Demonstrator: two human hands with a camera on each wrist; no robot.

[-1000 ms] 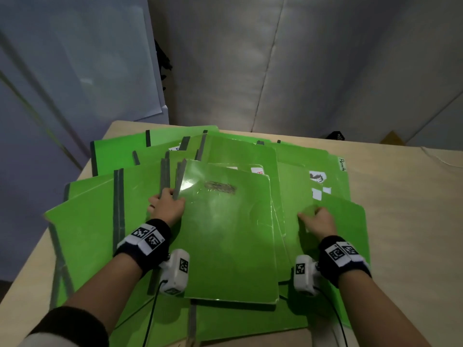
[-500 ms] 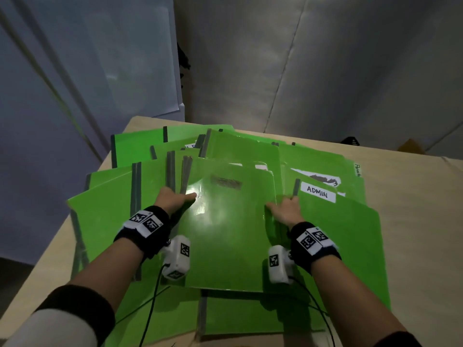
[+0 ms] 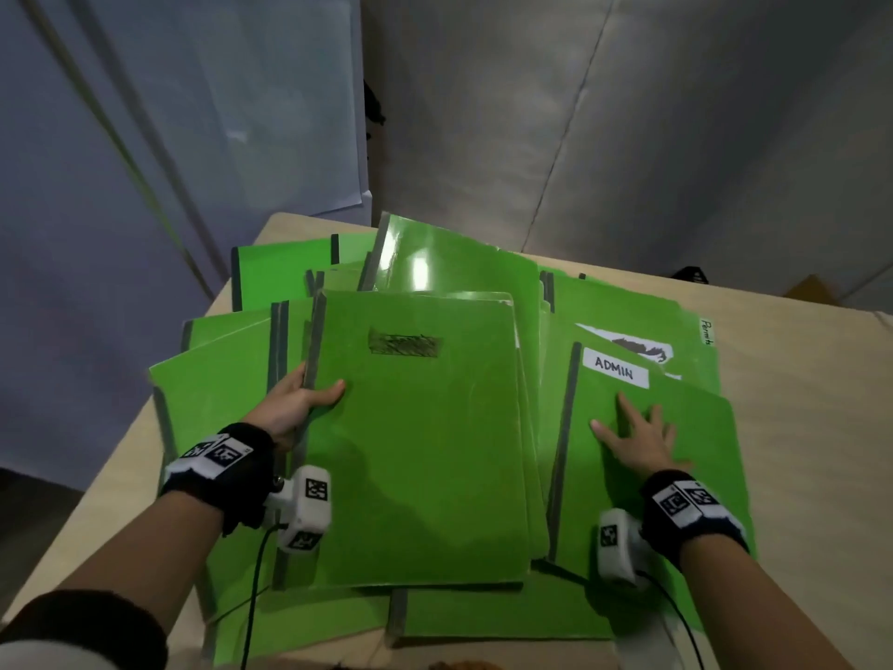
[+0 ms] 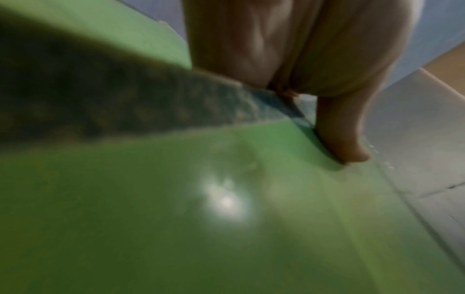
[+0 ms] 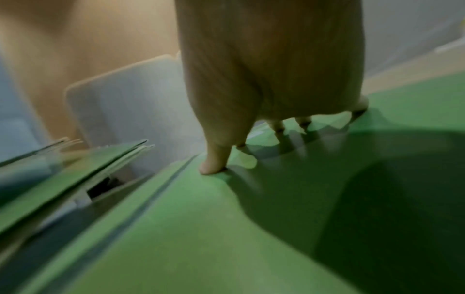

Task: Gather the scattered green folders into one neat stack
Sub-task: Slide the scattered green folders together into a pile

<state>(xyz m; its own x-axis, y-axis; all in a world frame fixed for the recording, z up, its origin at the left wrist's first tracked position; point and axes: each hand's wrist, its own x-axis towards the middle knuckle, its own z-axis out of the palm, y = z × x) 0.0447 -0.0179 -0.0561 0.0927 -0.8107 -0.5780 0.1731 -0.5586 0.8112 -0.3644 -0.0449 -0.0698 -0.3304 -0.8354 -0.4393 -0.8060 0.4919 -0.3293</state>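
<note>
- Now the left hand (image 3: 290,403) is gripping the top folder (image 3: 420,452) by its grey taped spine, thumb lying on the cover, fingers going under the edge.
- The left wrist view is showing the same hold: thumb (image 4: 339,135) pressing on green, just beside the spine strip.
- Over on the right, the right hand (image 3: 638,442) is lying flat, fingers spread and straight, on the folder labelled ADMIN (image 3: 676,476); it is gripping nothing.
- In the right wrist view its fingertips (image 5: 214,165) are touching the glossy cover, with other folder edges fanning out at left.
- The green folders (image 3: 232,379) are sitting in a loose, overlapping spread on the pale wooden table (image 3: 812,403), spines pointing different ways.
- The top folder is resting in the middle of the spread, the ADMIN one just beside it on the right and partly under its edge.
- A scribbled-over label (image 3: 405,344) is showing on the top cover.
</note>
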